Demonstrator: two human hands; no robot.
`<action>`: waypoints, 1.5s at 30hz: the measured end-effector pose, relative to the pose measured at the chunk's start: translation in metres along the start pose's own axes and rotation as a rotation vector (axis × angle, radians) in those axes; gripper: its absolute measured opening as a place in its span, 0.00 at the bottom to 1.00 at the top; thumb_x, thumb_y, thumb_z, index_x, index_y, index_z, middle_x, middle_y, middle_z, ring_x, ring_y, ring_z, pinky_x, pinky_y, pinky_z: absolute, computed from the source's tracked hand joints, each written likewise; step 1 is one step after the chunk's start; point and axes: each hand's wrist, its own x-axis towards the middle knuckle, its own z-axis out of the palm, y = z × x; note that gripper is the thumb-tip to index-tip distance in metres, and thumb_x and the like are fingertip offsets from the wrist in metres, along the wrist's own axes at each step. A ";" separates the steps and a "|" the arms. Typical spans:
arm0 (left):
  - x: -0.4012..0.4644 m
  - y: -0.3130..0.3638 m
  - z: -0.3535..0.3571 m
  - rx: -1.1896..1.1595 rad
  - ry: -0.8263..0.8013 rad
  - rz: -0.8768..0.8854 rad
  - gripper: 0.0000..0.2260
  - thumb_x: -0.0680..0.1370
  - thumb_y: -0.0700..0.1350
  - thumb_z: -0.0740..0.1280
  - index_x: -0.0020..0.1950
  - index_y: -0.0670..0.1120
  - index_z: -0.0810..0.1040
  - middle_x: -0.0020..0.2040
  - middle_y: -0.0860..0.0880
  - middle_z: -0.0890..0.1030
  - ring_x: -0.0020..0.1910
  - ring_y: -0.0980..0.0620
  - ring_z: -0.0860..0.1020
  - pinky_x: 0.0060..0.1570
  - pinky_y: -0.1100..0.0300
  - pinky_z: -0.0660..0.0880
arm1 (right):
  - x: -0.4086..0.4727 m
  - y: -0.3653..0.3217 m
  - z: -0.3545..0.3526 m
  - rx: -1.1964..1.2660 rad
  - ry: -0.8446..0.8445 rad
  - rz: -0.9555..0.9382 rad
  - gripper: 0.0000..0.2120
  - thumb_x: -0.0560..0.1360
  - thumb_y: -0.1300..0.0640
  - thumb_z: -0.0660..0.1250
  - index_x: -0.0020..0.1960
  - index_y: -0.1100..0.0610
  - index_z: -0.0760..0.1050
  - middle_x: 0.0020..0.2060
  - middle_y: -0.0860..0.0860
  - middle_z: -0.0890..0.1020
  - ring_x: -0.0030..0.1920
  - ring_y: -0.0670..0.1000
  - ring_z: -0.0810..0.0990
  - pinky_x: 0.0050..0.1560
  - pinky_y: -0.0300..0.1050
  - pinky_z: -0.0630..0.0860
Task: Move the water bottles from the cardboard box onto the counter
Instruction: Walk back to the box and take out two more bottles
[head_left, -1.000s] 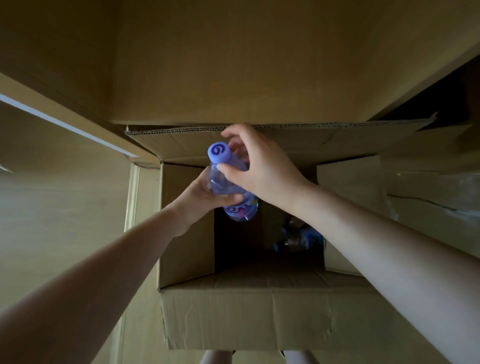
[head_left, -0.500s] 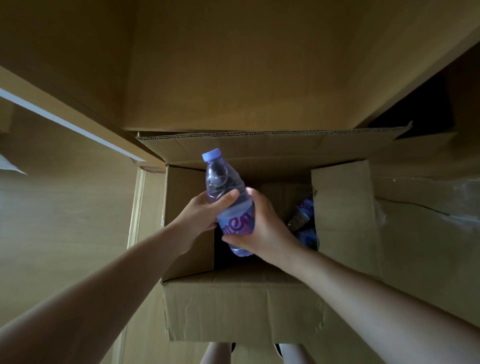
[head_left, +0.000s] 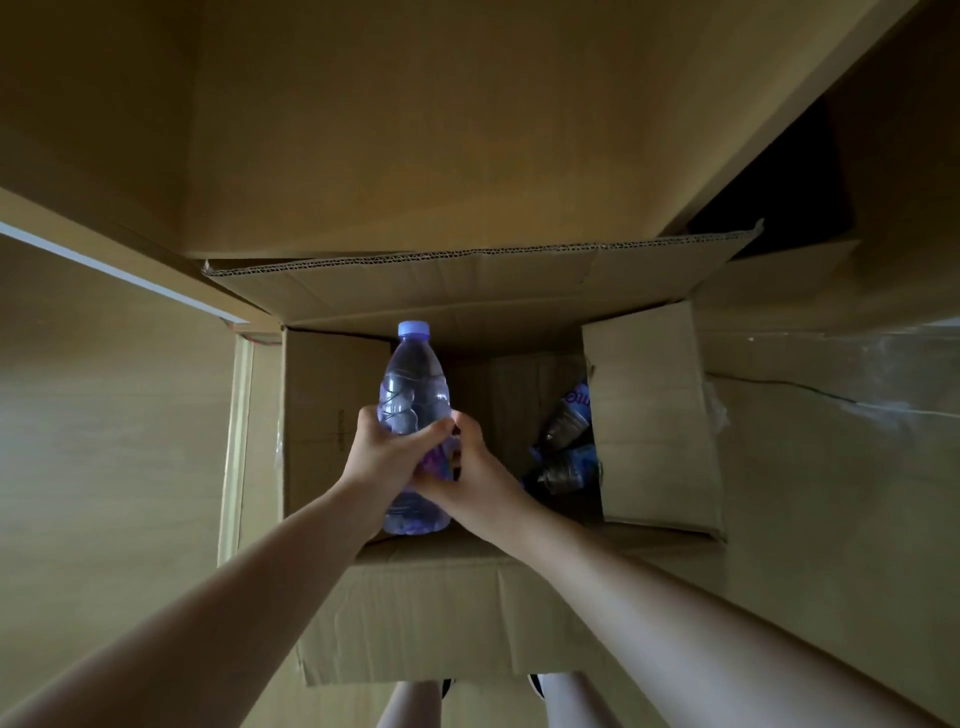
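Dim tan-walled floor space, open brown cardboard box (head_left: 415, 613). Clear plastic water bottle with lilac cap (head_left: 414, 395): now upright, raised over box, clasped by left hand (head_left: 387, 452) and right hand (head_left: 470, 475). Formerly tilted lower. Counter transfer pending; more bottles (head_left: 563, 441) inside.

From my feed I see a dim room in warm brown tones. A wood-grain panel (head_left: 104, 415) fills the left, a pale bright strip (head_left: 119, 273) crossing its top. A dark gap (head_left: 779, 182) opens at upper right.
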 end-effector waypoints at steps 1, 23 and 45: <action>0.002 -0.003 0.001 0.025 -0.003 -0.002 0.27 0.69 0.45 0.77 0.62 0.42 0.68 0.51 0.43 0.79 0.47 0.48 0.81 0.45 0.54 0.79 | -0.002 0.005 -0.010 -0.057 -0.020 0.023 0.27 0.73 0.45 0.69 0.68 0.46 0.62 0.52 0.38 0.77 0.54 0.40 0.78 0.51 0.36 0.76; 0.173 -0.136 0.076 0.315 -0.102 -0.063 0.33 0.67 0.51 0.78 0.67 0.47 0.68 0.59 0.47 0.78 0.57 0.45 0.78 0.60 0.45 0.74 | 0.154 0.203 -0.073 -1.432 -0.493 0.347 0.21 0.80 0.62 0.59 0.72 0.60 0.66 0.73 0.59 0.65 0.75 0.60 0.58 0.73 0.56 0.61; 0.140 -0.111 0.055 0.293 -0.102 -0.051 0.27 0.67 0.50 0.78 0.58 0.52 0.65 0.49 0.53 0.76 0.50 0.50 0.77 0.51 0.54 0.75 | 0.151 0.130 -0.092 -1.061 -0.221 0.080 0.18 0.76 0.53 0.69 0.63 0.55 0.70 0.57 0.56 0.77 0.59 0.58 0.76 0.50 0.44 0.69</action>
